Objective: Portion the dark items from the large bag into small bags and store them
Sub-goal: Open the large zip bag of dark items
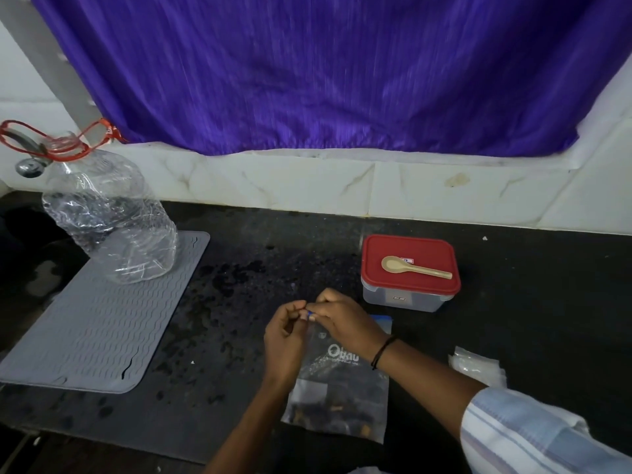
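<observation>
A large clear zip bag with a blue seal strip lies on the black counter, dark items gathered at its near end. My left hand and my right hand meet at the bag's far left corner, both pinching the blue seal there. A small pile of clear small bags lies to the right of my right forearm. A clear box with a red lid stands behind the bag, a beige spoon resting on the lid.
A grey ribbed mat covers the counter's left part, with a big clear plastic bottle lying tilted on its far end. A white tiled wall and purple curtain close off the back. Dark wet patches mark the counter.
</observation>
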`<state>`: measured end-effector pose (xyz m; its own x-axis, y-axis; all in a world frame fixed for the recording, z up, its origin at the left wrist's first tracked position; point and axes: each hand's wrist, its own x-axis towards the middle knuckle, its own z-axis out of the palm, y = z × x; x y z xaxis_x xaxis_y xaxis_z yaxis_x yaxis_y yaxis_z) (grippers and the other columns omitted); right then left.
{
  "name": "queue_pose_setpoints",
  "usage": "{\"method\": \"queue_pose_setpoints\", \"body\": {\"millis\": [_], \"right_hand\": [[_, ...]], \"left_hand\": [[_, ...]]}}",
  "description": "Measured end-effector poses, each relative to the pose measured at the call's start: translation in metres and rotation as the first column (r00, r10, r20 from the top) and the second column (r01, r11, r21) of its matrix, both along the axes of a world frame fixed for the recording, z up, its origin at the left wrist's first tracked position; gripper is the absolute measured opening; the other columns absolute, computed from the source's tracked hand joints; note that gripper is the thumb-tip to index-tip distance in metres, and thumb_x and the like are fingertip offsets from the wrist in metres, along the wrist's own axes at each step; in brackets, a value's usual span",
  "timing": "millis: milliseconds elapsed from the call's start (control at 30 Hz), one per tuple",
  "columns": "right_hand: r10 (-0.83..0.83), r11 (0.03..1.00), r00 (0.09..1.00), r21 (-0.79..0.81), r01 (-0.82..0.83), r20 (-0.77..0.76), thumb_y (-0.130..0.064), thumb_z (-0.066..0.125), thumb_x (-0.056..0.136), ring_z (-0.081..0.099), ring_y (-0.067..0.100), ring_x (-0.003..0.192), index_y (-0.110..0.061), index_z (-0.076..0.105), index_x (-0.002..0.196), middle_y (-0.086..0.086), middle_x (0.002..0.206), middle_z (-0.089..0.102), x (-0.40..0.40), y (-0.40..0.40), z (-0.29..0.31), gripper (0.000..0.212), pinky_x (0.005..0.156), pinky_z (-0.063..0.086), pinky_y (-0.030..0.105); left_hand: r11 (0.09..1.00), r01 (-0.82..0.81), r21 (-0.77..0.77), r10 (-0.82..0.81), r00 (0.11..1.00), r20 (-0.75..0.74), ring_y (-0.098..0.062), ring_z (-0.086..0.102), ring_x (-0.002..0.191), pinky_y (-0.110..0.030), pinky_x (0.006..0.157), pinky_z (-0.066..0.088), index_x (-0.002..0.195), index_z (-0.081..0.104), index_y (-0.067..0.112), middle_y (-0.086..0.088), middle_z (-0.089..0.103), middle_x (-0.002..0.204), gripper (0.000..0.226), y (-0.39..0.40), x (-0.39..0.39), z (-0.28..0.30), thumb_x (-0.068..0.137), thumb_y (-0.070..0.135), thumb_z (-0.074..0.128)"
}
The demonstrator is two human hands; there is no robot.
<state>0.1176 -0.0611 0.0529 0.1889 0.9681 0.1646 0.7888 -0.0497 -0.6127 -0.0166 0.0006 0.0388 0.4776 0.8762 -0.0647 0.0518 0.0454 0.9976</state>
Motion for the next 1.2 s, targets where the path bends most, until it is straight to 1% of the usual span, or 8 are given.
{"method": "queue_pose_setpoints", "body": {"millis": [100,267,367,600,733,933,1100,1200], "right_hand": [[-0.018,0.999,1.0,0.033,0.018,-0.015,-0.021,0.055,0.098,0.056,0.015,0.081,-0.01,0.069,0.107,0.003,0.093,0.053,-0.003,-0.002,0.0,0.021,0.07,0.051,0.04],[-0.049,0.997,0.979,0.053,0.061,-0.199,-0.017,0.064,0.092,0.065,0.011,0.087,-0.018,0.071,0.116,0.003,0.095,0.067,0.005,-0.008,0.007,0.025,0.078,0.053,0.031],[-0.062,0.996,0.955,0.046,0.078,-0.291,-0.02,0.065,0.092,0.065,0.004,0.086,-0.017,0.072,0.114,-0.001,0.096,0.07,0.007,-0.012,0.012,0.023,0.078,0.053,0.023],[-0.099,0.995,0.899,-0.015,0.102,-0.427,-0.026,0.07,0.088,0.066,0.004,0.093,-0.016,0.073,0.112,-0.004,0.099,0.07,0.004,-0.01,0.021,0.026,0.085,0.053,0.021],[-0.129,0.991,0.903,-0.023,0.131,-0.409,-0.022,0.075,0.083,0.065,0.008,0.086,-0.016,0.076,0.099,-0.001,0.094,0.067,0.004,-0.008,0.023,0.017,0.078,0.05,0.018],[-0.103,0.991,0.941,0.049,0.125,-0.322,-0.023,0.077,0.081,0.062,0.01,0.078,-0.015,0.076,0.091,-0.001,0.087,0.063,0.006,-0.011,0.028,0.013,0.073,0.052,0.031],[-0.069,0.99,0.947,0.096,0.103,-0.313,-0.025,0.072,0.086,0.062,0.009,0.078,-0.017,0.075,0.089,-0.003,0.087,0.063,0.002,-0.013,0.034,0.009,0.073,0.051,0.027],[-0.056,0.993,0.984,0.094,0.073,-0.168,-0.02,0.067,0.09,0.058,0.012,0.08,-0.01,0.07,0.094,0.001,0.093,0.06,0.0,-0.014,0.032,0.011,0.074,0.05,0.03]], "left_hand": [[1.0,0.011,0.0,-0.011,0.999,0.053,-0.019,0.071,0.095,-0.026,0.08,0.058,0.11,0.068,0.014,-0.005,0.075,0.1,0.034,-0.004,-0.004,0.001,0.093,-0.011,0.054],[0.998,0.054,-0.017,-0.051,0.99,0.134,-0.022,0.073,0.098,-0.028,0.084,0.058,0.111,0.07,0.007,-0.009,0.077,0.101,0.024,-0.005,-0.006,0.005,0.092,-0.005,0.064],[0.999,0.048,-0.016,-0.045,0.989,0.143,-0.027,0.073,0.097,-0.032,0.084,0.057,0.107,0.072,0.004,-0.011,0.077,0.099,0.019,-0.006,-0.005,0.004,0.091,-0.004,0.066],[0.999,-0.031,0.022,0.027,0.989,0.146,-0.024,0.072,0.096,-0.03,0.084,0.058,0.105,0.071,0.008,-0.007,0.076,0.098,0.025,-0.013,-0.001,0.007,0.093,-0.01,0.059],[0.998,-0.043,0.048,0.037,0.993,0.114,-0.027,0.072,0.095,-0.037,0.085,0.058,0.104,0.07,0.009,-0.007,0.075,0.098,0.025,-0.014,0.0,0.006,0.093,-0.01,0.059],[0.987,0.0,0.16,-0.015,0.995,0.098,-0.023,0.073,0.091,-0.032,0.081,0.059,0.103,0.071,0.01,-0.005,0.075,0.096,0.025,-0.016,-0.003,0.015,0.094,-0.009,0.058],[0.99,-0.106,0.091,0.094,0.987,0.133,-0.022,0.071,0.088,-0.032,0.079,0.058,0.097,0.072,0.013,-0.006,0.075,0.091,0.026,-0.02,0.0,0.019,0.093,-0.009,0.059],[0.99,-0.14,0.009,0.136,0.977,0.166,-0.018,0.072,0.088,-0.024,0.078,0.057,0.096,0.073,0.012,-0.006,0.076,0.091,0.027,-0.023,0.003,0.023,0.092,-0.011,0.059]]}}
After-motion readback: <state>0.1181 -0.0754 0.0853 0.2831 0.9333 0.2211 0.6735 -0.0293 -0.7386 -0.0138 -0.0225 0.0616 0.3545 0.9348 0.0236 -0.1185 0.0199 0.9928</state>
